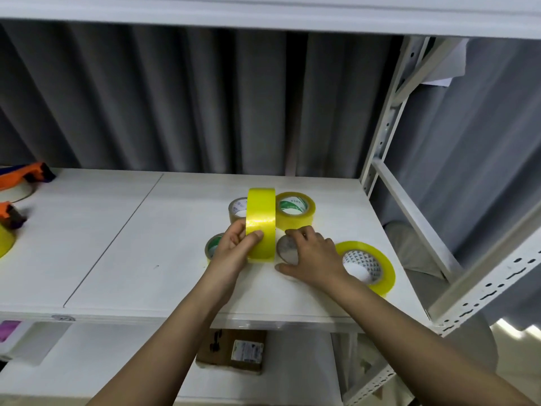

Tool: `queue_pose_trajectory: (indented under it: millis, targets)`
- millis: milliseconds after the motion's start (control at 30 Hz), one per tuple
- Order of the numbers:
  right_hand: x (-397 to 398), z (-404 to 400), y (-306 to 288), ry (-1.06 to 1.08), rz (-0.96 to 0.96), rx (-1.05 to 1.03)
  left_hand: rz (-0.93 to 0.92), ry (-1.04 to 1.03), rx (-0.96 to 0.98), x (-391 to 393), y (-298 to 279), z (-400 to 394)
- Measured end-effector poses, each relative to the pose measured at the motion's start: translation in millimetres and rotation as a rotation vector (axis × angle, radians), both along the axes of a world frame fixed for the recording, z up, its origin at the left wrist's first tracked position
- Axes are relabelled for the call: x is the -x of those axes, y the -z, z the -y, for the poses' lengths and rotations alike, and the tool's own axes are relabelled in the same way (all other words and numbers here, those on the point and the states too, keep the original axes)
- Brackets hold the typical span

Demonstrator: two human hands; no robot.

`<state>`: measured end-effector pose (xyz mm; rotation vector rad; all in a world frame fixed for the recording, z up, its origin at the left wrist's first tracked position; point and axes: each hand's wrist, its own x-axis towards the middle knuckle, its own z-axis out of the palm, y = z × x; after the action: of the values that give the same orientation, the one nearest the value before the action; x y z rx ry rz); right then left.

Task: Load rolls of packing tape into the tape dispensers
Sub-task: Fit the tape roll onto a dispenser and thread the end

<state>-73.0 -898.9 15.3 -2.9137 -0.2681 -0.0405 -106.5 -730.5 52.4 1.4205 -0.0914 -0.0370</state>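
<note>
Shelving fills the frame: a white shelf board [117, 244] runs across the middle, with a seam line cutting diagonally through its left half, and grey pleated curtain [190, 98] hangs behind it. At the right side a perforated white metal upright [386, 121] carries the frame. Left hand [234, 247] grips a yellow tape roll [260, 224] standing on edge at frame centre, thumb pressed on its outer face. Right hand [313, 256] is curled over a small brownish roll [285, 249] lying flat just beside it. Around them lie more rolls: a yellow one [295, 212] and a brown one [237, 209] behind, another partly hidden under the left wrist [213, 247], and a large flat yellow roll [371, 265] at the right. At the far left edge, two orange dispensers [23, 174] sit with tape in them. Below, on a lower shelf, a cardboard parcel [234, 353] with a label.
</note>
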Motion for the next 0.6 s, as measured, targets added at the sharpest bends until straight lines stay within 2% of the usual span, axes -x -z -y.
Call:
queue_pose_trajectory:
  millis: [267, 500, 567, 600]
  targets:
    - [-5, -4, 20, -0.046, 0.044, 0.194, -0.031, 0.007, -0.101, -2, 6, -2]
    - [-8, 0, 31, -0.055, 0.086, 0.334, -0.054, 0.025, -0.099, -5, 10, -2]
    - [-6, 1, 21, -0.03, 0.101, 0.29, -0.051, 0.03, -0.088, -5, 10, -1]
    - [-6, 3, 14, -0.01, 0.147, 0.191, -0.046, 0.033, -0.078, -5, 10, 0]
